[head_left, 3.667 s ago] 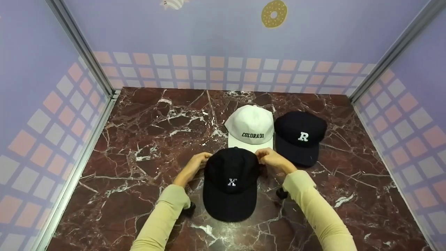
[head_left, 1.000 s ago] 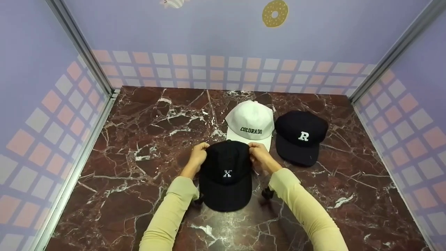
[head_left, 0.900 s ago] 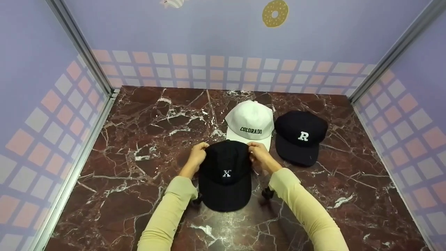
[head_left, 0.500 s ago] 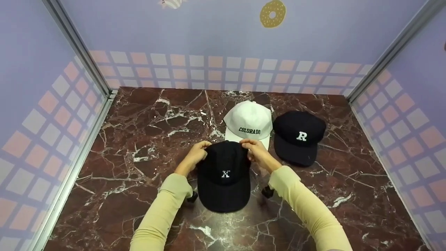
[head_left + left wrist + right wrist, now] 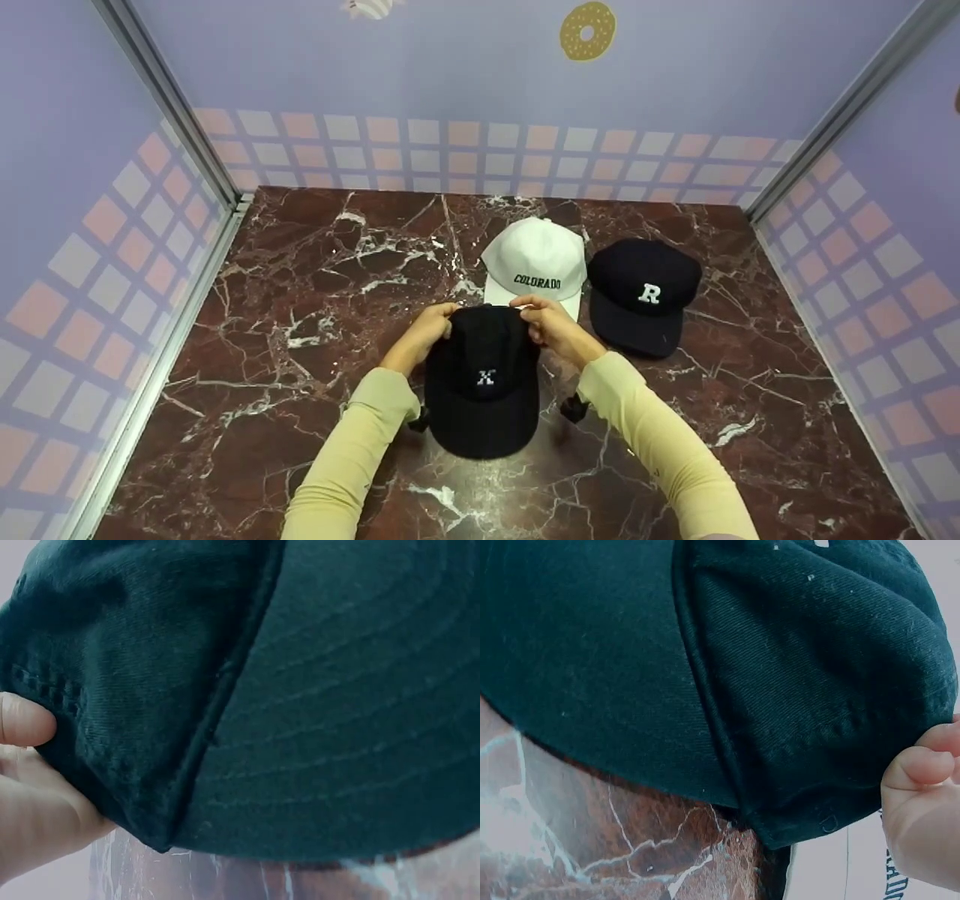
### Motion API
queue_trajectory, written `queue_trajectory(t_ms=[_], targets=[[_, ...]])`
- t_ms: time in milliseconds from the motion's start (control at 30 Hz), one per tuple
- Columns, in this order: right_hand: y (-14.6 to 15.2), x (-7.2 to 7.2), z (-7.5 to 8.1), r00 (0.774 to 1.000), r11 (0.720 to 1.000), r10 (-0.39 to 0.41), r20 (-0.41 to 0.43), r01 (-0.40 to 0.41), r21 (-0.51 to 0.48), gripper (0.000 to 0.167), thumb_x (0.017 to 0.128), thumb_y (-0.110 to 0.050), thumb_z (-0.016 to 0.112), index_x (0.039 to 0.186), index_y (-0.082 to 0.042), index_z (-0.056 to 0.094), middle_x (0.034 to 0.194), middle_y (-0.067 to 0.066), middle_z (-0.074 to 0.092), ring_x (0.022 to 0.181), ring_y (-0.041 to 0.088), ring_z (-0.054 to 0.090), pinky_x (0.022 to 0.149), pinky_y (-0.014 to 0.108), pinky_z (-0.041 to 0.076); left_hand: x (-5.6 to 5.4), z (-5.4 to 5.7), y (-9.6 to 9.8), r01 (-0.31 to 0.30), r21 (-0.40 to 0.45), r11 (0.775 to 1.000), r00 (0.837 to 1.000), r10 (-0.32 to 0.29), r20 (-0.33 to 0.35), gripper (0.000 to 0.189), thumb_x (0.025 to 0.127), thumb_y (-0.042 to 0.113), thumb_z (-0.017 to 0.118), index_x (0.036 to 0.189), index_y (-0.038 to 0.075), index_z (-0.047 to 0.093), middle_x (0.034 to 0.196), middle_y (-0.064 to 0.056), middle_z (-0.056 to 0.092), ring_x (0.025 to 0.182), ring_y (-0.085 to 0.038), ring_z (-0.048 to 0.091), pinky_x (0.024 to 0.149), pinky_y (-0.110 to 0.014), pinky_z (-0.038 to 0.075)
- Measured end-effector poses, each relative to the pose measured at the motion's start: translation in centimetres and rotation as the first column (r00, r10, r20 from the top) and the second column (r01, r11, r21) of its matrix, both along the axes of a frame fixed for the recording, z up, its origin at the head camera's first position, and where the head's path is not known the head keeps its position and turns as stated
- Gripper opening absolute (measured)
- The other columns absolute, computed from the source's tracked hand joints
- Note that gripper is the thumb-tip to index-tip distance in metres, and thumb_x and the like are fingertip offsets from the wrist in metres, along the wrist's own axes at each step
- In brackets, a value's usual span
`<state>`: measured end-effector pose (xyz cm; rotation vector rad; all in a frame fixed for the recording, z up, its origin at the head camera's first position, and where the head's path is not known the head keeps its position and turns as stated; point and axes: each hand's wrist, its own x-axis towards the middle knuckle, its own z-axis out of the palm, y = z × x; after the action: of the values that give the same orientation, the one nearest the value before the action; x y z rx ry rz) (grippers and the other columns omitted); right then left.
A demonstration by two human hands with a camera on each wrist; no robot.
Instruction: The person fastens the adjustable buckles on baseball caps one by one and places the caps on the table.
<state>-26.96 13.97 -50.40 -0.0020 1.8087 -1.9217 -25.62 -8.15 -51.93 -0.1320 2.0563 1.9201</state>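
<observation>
A black baseball cap point(image 5: 480, 420) with a small white X-like emblem sits in front of me, brim toward me. My left hand point(image 5: 424, 334) holds the left side of its crown near the back. In the left wrist view the thumb point(image 5: 28, 720) presses the outside of the edge, the fingers lying beneath. On the opposite side my right hand point(image 5: 559, 330) pinches the crown's lower edge between thumb and fingers, as the right wrist view shows with the hand point(image 5: 930, 817) at the cap's point(image 5: 802, 675) rear edge. The fingers under the cloth are hidden.
A white cap point(image 5: 536, 251) lettered COLORADO lies right behind, its brim partly covered by the black cap. Beside it, to the right, is a dark cap point(image 5: 645, 270) with a white R. The marbled red-brown tabletop point(image 5: 300, 405) is bounded by patterned panels point(image 5: 480, 90).
Since the earliest frame, the black cap has moved slightly left and away from me. The white cap has shifted back a little. Lately my right fingers have slid toward the cap's back.
</observation>
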Motion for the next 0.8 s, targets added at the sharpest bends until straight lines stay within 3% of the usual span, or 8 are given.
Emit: queue_trajectory(t_ms=[167,300,433,567,800], targets=[[0.1,0.0,0.0,0.999,0.996,0.021,0.029,-0.018,-0.085,0.021,0.083,0.001,0.043,0.094,-0.014,0.055,0.054,-0.005,0.040,0.040,0.007,0.033,0.040,0.021,0.026,-0.1,-0.1,-0.5,0.098,0.107,0.989,0.995,-0.097,-0.015,0.045,0.053,-0.017,0.029,0.084,0.002,0.056,0.070,0.003,0.049,0.063,-0.010,0.045,0.055,-0.020,0.035],[0.2,-0.2,0.0,0.998,0.994,0.033,0.053,-0.027,-0.104,0.020,0.084,0.001,0.043,0.093,-0.014,0.054,0.055,-0.005,0.041,0.040,0.007,0.033,0.041,0.020,0.028,0.0,0.2,-0.9,0.152,0.144,0.978,0.988,-0.149,-0.029,0.045,0.052,-0.018,0.030,0.082,0.005,0.055,0.069,0.003,0.049,0.063,-0.010,0.045,0.055,-0.020,0.035],[0.2,-0.4,0.2,0.998,0.996,0.013,0.065,-0.008,-0.085,0.017,0.084,-0.001,0.044,0.093,-0.013,0.053,0.060,-0.005,0.046,0.040,0.007,0.035,0.041,0.020,0.031,-0.1,0.3,-1.1,0.144,0.139,0.980,0.990,-0.142,-0.025,0.049,0.050,-0.017,0.031,0.087,0.004,0.057,0.072,0.004,0.051,0.065,-0.011,0.045,0.053,-0.021,0.033],[0.3,-0.5,0.4,0.998,0.999,0.001,0.070,0.003,-0.051,0.015,0.086,-0.005,0.045,0.095,-0.012,0.053,0.067,-0.004,0.048,0.041,0.008,0.039,0.042,0.020,0.032,-0.6,0.4,-1.3,0.137,0.149,0.979,0.990,-0.138,-0.001,0.059,0.053,-0.016,0.033,0.106,-0.002,0.055,0.084,0.002,0.055,0.071,-0.012,0.049,0.055,-0.021,0.035],[0.2,-0.7,1.2,0.995,0.995,-0.004,0.098,0.013,-0.096,0.010,0.087,-0.009,0.047,0.091,-0.013,0.055,0.088,-0.001,0.054,0.048,0.011,0.046,0.047,0.020,0.037,-1.3,2.4,-1.0,0.151,0.054,0.987,0.987,-0.147,-0.070,0.045,0.067,-0.007,0.041,0.111,-0.006,0.053,0.099,-0.006,0.058,0.087,-0.014,0.053,0.077,-0.025,0.041]])
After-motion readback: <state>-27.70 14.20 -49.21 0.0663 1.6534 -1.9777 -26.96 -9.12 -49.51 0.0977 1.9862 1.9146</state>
